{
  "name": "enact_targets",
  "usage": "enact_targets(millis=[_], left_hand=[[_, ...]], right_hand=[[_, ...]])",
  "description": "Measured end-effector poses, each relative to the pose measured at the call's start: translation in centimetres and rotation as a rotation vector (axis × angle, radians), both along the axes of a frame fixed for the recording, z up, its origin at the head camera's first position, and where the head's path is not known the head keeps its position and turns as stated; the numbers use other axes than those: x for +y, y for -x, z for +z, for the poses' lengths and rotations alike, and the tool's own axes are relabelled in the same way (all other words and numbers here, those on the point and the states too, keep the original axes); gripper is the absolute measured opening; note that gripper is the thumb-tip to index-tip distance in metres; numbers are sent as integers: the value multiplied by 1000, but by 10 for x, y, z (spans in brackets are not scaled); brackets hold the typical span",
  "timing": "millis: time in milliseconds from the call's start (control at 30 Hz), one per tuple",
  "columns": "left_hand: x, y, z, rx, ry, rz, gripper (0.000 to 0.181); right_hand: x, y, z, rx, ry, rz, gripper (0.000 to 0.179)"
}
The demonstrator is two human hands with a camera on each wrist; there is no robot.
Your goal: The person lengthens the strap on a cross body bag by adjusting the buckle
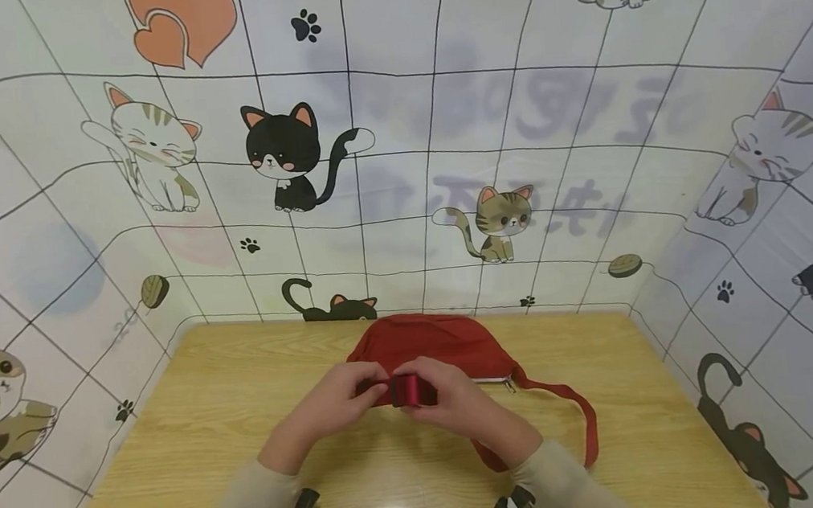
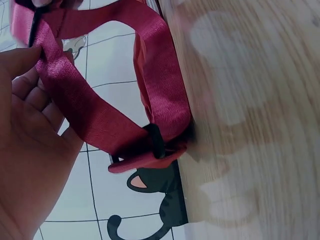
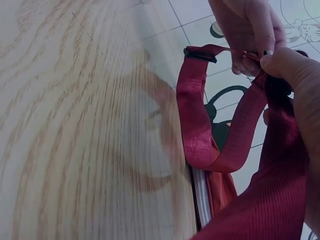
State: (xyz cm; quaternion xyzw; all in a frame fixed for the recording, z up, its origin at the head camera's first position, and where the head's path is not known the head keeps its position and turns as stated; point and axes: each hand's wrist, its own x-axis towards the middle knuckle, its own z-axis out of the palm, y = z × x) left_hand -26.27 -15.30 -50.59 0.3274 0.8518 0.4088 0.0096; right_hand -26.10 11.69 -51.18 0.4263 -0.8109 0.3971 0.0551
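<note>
A red waist bag [image 1: 428, 339] lies on the table behind both hands, its zip edge facing me. In front of it, my left hand [image 1: 329, 406] pinches the red strap [image 2: 75, 90] close to a black buckle [image 1: 394, 391]. From the other side, my right hand [image 1: 455, 399] grips the buckle's end and strap; in the right wrist view the thumb presses near the black buckle [image 3: 278, 89]. Fingers partly cover the buckle, so I cannot tell whether its halves are joined. A black strap slider [image 2: 156, 140] sits lower on the looped webbing.
The strap's other length [image 1: 590, 423] curves over the wooden table [image 1: 197, 434] to the right and passes under the right forearm. A zip pull [image 1: 509, 385] hangs at the bag's right end. Cat-printed walls [image 1: 399, 174] enclose the table at the back and sides.
</note>
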Motion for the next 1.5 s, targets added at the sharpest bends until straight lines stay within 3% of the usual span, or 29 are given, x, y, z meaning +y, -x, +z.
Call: enact_targets(millis=[100,400,567,800,967,1133,1300,1500], left_hand=[[1,-1,1,-9,0,-1,15],[-20,-1,-10,-7,48,88,8],[-25,1,-13,17,45,60,6],[-17,2,-7,36,-24,4,11],[-9,1,-4,2,-55,-26,12],[-9,0,-5,-35,-35,2,13],[-22,-4,-10,-37,28,57,16],[-30,-3,-19,-10,49,52,11]], right_hand=[[-3,0,0,5,-6,0,57],[-1,-3,2,-52,41,0,57],[-1,-3,1,-80,70,6,59],[-4,-2,1,-70,66,8,60],[-11,1,-2,-58,61,10,59],[-14,0,-4,-73,52,-6,57],[-13,-1,-5,-99,42,-16,59],[-13,-3,-5,-122,62,-4,59]])
